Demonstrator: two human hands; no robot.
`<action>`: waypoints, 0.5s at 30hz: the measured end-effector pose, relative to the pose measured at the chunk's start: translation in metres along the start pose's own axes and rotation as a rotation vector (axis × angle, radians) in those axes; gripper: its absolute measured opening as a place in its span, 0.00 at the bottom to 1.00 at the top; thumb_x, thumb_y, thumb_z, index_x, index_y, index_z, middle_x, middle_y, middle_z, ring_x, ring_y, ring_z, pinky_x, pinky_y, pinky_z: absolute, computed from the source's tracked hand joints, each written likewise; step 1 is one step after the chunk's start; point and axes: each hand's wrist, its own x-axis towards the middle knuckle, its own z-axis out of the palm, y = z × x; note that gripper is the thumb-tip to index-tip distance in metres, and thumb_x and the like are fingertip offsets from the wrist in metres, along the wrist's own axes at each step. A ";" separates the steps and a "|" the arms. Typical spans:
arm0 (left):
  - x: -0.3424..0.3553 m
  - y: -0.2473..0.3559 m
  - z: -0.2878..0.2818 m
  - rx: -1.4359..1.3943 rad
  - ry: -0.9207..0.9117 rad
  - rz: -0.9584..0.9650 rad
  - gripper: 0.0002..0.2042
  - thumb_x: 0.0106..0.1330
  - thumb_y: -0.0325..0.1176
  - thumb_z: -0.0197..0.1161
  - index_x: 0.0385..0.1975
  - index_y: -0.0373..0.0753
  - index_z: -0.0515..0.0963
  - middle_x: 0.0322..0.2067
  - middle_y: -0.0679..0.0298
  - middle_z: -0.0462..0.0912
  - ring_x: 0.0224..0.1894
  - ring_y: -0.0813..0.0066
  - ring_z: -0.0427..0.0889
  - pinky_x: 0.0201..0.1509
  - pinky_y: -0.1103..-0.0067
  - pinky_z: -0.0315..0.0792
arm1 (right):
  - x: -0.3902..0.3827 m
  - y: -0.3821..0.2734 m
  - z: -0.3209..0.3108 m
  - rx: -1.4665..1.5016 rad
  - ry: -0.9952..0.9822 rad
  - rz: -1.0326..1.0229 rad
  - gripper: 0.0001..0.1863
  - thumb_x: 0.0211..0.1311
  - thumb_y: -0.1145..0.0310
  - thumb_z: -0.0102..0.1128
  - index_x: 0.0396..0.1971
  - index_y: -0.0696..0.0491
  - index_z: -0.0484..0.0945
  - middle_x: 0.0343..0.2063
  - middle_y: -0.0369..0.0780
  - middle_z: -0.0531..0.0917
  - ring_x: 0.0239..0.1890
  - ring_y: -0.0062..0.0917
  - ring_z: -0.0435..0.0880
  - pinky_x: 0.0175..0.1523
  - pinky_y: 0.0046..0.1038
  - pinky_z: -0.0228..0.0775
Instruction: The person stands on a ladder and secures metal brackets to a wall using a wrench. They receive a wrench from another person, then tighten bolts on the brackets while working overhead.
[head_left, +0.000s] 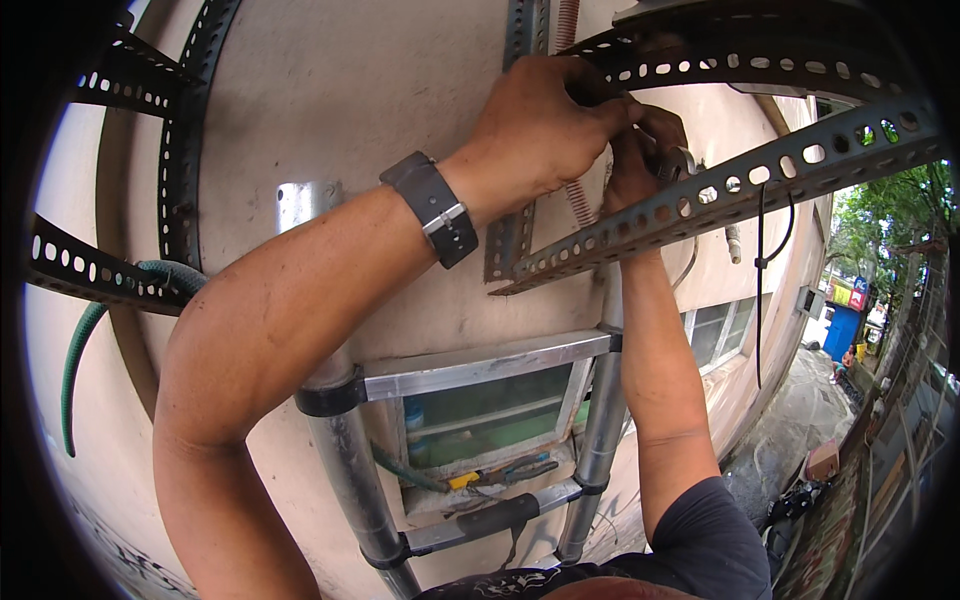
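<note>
My left hand point(545, 125), with a black strap on its wrist, reaches to the upper slotted steel angle point(740, 70) with fingers curled and pinched; what they hold is hidden. My right hand point(640, 165) is just beside and below it, behind the lower slotted angle point(790, 160), closed round a silver metal tool point(680, 160) that looks like a wrench. A ribbed reddish hose point(578, 200) runs down the wall behind my hands, next to a vertical slotted angle point(505, 250).
An aluminium telescopic ladder point(475, 360) stands below me against the wall, before a window point(480, 430) with tools point(500, 475) on its sill. More brackets point(90, 260) and a green hose point(85, 350) are at left. Black cable ties point(762, 260) hang at right, above a street point(790, 420).
</note>
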 end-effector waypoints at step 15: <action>-0.001 0.009 -0.001 -0.115 0.095 -0.057 0.12 0.65 0.35 0.67 0.31 0.29 0.84 0.28 0.53 0.87 0.34 0.67 0.87 0.42 0.73 0.78 | 0.014 0.016 -0.003 -0.097 0.008 -0.261 0.17 0.57 0.78 0.74 0.47 0.51 0.88 0.37 0.36 0.84 0.23 0.14 0.74 0.28 0.20 0.66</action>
